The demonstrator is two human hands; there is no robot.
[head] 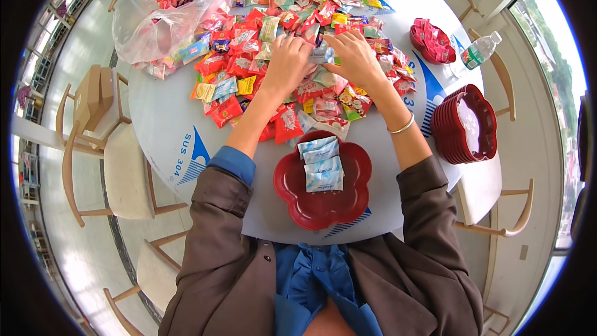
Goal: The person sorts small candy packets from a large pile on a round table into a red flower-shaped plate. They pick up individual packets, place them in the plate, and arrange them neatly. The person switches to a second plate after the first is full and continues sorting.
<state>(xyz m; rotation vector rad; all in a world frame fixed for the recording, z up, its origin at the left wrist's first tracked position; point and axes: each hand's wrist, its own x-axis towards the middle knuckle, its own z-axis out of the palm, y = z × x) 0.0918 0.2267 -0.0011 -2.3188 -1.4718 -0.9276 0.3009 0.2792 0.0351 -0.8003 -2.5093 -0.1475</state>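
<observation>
A pile of wrapped candies (242, 63) in red, yellow, blue and green covers the far half of the round table. Over it, my left hand (290, 63) and my right hand (357, 58) face each other. Between their fingertips is a light blue and white candy packet (322, 55); my left fingers pinch its left end, and my right hand's fingers are spread at its right side. Close to my body stands a dark red flower-shaped dish (352, 200). Several blue and white packets (323, 165) lie overlapping in a column inside it.
A stack of dark red flower-shaped dishes (447, 126) stands at the right edge, near a small red dish of pink packets (431, 42) and a clear plastic bottle (480, 50). A clear plastic bag (154, 23) lies at the far left. Wooden chairs (126, 172) surround the table (158, 135).
</observation>
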